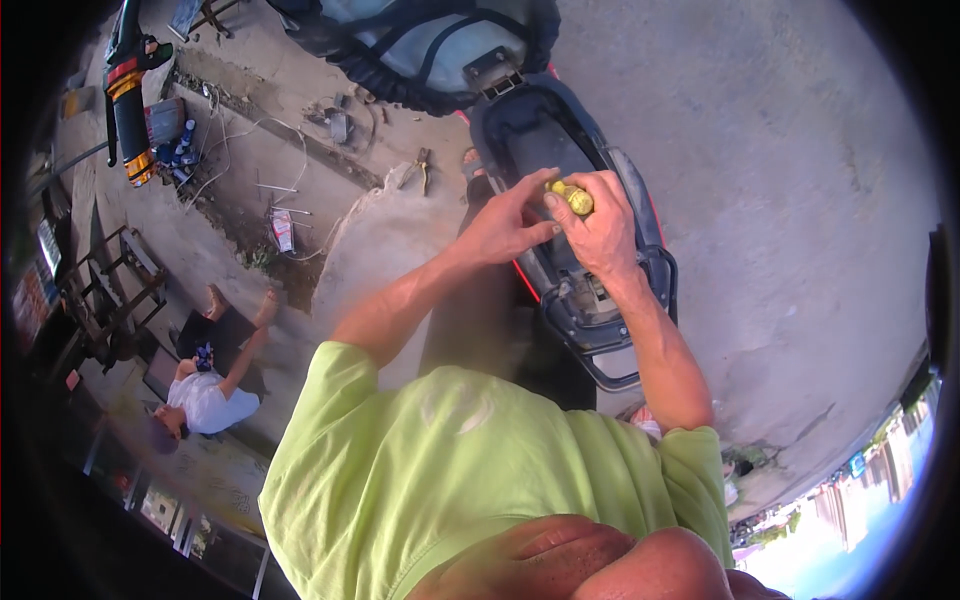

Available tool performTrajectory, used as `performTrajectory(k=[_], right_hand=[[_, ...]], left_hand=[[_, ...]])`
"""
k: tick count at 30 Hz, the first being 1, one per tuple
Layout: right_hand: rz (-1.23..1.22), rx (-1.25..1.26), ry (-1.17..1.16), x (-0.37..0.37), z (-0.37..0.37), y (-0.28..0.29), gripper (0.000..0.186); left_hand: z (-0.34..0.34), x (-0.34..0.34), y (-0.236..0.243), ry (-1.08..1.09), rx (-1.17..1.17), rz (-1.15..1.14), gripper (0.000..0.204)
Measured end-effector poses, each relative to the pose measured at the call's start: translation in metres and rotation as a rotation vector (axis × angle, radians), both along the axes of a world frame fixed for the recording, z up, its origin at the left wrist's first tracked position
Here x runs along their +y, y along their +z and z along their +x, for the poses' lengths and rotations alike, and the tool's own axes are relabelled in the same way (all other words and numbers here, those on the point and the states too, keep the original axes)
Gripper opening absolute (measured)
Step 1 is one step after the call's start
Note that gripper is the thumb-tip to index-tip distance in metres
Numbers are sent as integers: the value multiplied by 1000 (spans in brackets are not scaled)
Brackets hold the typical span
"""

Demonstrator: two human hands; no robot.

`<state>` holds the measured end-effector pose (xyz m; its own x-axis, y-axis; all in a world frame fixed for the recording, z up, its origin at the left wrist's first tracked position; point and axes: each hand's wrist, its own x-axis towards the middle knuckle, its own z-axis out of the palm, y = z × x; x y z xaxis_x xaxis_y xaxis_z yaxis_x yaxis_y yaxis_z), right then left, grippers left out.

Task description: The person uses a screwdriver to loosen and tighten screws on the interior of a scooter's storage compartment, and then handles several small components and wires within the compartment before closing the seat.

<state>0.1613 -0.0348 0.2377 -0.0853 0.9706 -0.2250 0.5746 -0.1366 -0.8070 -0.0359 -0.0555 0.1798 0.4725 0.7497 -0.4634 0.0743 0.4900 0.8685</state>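
My right hand (600, 227) grips a short yellow handle-like object (575, 200), thumb along its near side, over the dark molded seat-base compartment (535, 140) of a scooter. My left hand (510, 220) is beside it on the left, fingers curved toward the far end of the yellow object and thumb apart; whether the fingertips touch it I cannot tell. The compartment has a black rear rail (630, 370) toward me. Beyond it is a bulky dark piece with straps (420, 40), probably the raised seat or a cover.
A handlebar grip (130, 120) is at upper left. On the concrete lie pliers (420, 170), metal rods (285, 210), cables, a small packet (282, 228) and assorted parts. Another person (210, 395) sits at lower left holding something blue, near a dark metal stand (120, 290).
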Motion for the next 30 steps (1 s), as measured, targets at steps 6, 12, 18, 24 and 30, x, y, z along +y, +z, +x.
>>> performTrajectory(k=[6, 12, 18, 24, 30], right_hand=[[-122, 337, 63, -9, -28, 2, 40], [-8, -106, 80, -1, -3, -137, 41], [85, -404, 223, 23, -19, -227, 54], [196, -414, 224, 27, -23, -253, 51], [148, -371, 159, 28, -23, -248, 53]], left_hand=[[-25, -12, -22, 365, -272, -345, 64], [-83, -8, -10, 119, -408, -424, 104], [-88, -3, 1, 150, -381, -560, 123], [-91, 4, -18, 287, -241, -565, 75], [-73, 40, 15, -28, 567, -231, 58]])
